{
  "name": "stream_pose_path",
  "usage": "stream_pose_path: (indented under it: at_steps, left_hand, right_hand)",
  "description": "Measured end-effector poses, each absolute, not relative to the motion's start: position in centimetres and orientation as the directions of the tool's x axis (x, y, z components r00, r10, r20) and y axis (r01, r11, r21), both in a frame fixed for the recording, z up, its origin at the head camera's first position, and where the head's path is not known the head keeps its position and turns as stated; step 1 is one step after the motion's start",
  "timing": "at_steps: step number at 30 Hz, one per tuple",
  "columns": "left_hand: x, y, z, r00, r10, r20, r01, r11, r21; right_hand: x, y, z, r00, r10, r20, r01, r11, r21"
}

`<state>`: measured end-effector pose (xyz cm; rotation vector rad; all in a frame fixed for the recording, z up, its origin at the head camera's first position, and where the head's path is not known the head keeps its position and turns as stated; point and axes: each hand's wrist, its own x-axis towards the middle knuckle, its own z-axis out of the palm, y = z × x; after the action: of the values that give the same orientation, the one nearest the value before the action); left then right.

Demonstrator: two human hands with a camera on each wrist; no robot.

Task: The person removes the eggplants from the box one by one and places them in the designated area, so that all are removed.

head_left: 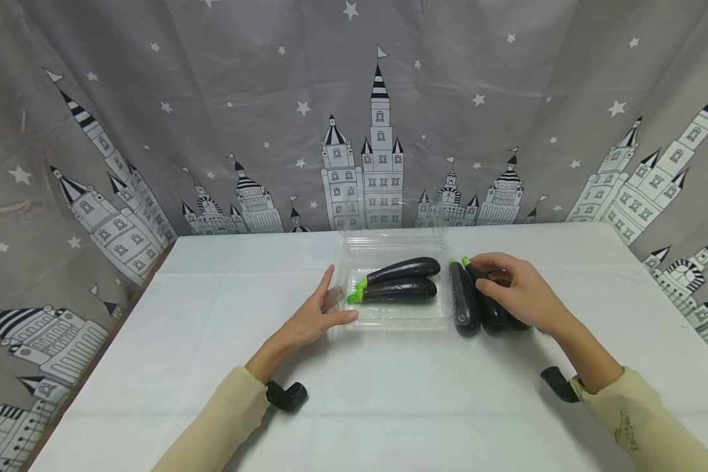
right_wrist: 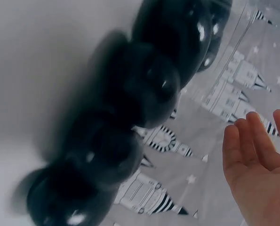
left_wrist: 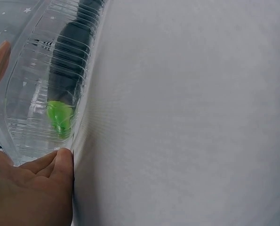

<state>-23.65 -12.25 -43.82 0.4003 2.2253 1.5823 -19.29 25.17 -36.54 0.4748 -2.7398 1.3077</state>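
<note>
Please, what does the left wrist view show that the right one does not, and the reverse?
Only the left wrist view shows the left hand and a green eggplant stem. Only the right wrist view shows the right hand and a row of four dark eggplant ends. Both share the clear container, the white tabletop and the grey printed curtain.

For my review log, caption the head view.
Left hand at clear container of two eggplants; right hand at eggplants outside.
</note>
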Motion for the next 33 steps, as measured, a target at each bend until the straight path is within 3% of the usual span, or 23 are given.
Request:
stream_pose_path:
  at_steps: [21,33]
  left_hand:
    - [-23.7,-12.2,-43.6,-0.886,0.44,-0.143,0.01,0.326,0.945]
    - [-23.6,-12.1,-43.6,-0.889,0.43,-0.156,-0.013,0.318,0.948]
  right_hand:
    - [-22.4,18.1,-37.6,-0.897,-0.406,0.176,-0.375,0.489,-0.787]
    - [-24.0,15.7,-39.1,-0.883,-0.437,0.172,-0.4,0.507,-0.763]
